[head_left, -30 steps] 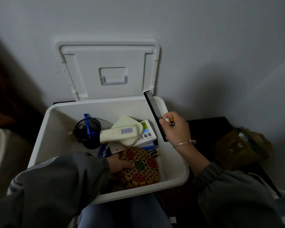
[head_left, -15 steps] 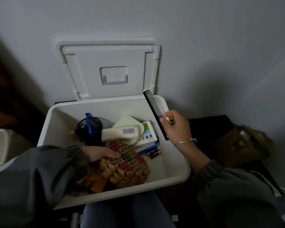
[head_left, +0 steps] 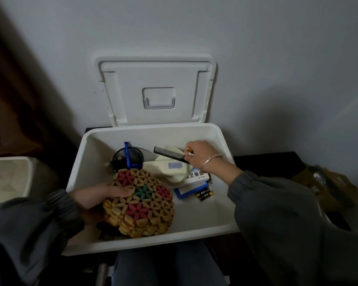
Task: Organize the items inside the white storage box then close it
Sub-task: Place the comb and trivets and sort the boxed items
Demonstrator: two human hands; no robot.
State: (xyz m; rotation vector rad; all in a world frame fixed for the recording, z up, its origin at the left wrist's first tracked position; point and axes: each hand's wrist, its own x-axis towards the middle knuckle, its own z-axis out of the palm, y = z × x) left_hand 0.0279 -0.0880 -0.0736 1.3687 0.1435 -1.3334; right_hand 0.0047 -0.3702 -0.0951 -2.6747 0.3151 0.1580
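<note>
The white storage box sits open on my lap, its lid leaning upright against the wall. My left hand grips the woven bamboo mat at the box's left front. Over the back right of the box, my right hand holds a black comb and a small amber item. Under the comb lie a cream handheld device, a blue-and-white medicine carton and two batteries. A black mesh cup with a blue strip stands at the back left.
A white bin stands at the left beside a dark wooden surface. A brown bag lies on a dark surface at the right. The grey wall rises directly behind the lid.
My right hand swung the comb from outside the right rim to over the box interior. My left hand dragged the bamboo mat leftward and turned it flatter. The view shifted right.
</note>
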